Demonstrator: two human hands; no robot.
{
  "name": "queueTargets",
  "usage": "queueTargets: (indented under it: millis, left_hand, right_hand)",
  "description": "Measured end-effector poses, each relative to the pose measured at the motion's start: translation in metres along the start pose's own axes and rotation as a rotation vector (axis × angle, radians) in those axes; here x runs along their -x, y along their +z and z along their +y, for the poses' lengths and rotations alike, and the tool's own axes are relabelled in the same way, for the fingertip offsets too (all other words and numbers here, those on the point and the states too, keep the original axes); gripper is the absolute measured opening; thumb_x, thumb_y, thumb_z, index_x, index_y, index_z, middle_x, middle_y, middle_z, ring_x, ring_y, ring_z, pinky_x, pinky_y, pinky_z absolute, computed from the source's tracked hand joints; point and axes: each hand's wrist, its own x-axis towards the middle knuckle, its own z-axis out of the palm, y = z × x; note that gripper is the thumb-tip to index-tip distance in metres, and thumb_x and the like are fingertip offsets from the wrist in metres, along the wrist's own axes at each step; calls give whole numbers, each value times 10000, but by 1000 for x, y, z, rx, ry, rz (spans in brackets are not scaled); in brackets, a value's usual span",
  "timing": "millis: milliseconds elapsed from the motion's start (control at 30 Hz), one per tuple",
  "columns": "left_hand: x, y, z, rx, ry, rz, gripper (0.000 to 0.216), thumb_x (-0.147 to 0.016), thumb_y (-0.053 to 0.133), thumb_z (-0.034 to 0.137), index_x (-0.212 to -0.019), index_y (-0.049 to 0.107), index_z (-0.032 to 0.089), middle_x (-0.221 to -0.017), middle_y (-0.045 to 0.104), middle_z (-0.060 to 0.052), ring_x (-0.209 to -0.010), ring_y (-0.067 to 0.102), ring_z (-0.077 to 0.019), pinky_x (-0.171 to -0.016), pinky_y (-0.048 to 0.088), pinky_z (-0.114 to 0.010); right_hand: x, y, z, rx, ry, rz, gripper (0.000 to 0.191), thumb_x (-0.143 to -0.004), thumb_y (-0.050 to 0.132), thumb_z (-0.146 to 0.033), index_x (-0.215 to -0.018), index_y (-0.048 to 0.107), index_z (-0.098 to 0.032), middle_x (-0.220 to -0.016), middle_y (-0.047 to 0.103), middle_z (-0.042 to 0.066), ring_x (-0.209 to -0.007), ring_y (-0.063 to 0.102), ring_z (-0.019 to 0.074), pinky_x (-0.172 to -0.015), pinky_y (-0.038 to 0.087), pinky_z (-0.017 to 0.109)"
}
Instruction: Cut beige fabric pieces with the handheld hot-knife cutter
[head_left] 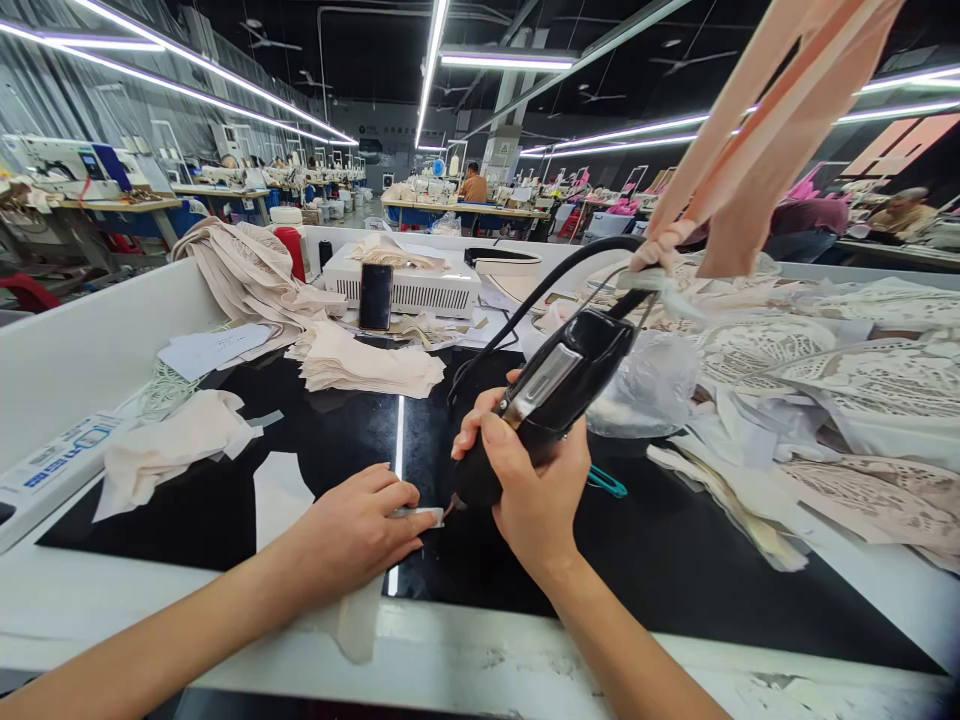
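Note:
My right hand (536, 480) is closed around a black corded handheld power tool (564, 375) with a silver panel on its side. The tool is tilted, its narrow metal tip (452, 503) pointing down and left. At that tip, my left hand (364, 525) has its fingers bent over a small white fabric piece (431, 517), pinning it on the glossy black board (600, 560). How much of the piece lies beneath the fingers is hidden. A pale cut fabric piece (281, 490) lies behind the left wrist, and another (358, 620) hangs over the board's front edge.
A stack of cream fabric pieces (364, 362) lies ahead, before a phone (376, 297) and a vented white box (420, 280). Lace pieces (847, 365) crowd the right. Peach cloth strips (757, 150) hang above the tool's cord. A teal-handled item (606, 482) rests beside my right hand.

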Motion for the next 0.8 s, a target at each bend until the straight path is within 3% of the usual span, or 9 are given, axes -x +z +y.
queueTargets:
  millis: [367, 633, 800]
  left_hand:
    - [1, -2, 1, 70, -28, -2, 240, -1049, 544, 199, -1268, 641, 205, -1056, 636, -61, -990, 621, -206, -896, 560, -364]
    - [12, -7, 5, 271, -210, -27, 199, -1055, 520, 192, -1191, 665, 194, -1055, 625, -58, -964, 600, -207, -837, 542, -337]
    - [16, -5, 5, 317, -226, -18, 206, -1060, 501, 177, -1147, 686, 194, -1017, 626, -52, -927, 585, -197, -818, 521, -325]
  right_hand:
    - [-2, 2, 1, 27, -20, 25, 292, -782, 771, -237, -954, 535, -247, -747, 656, -77, -517, 617, 98, -486, 567, 242]
    - [0, 0, 1, -8, -42, 14, 320, -776, 790, -227, -994, 557, -259, -760, 671, -68, -521, 617, 107, -486, 573, 258]
    - [0, -1, 2, 5, -52, 5, 315, -785, 781, -224, -999, 554, -262, -770, 663, -65, -524, 619, 108, -487, 569, 257]
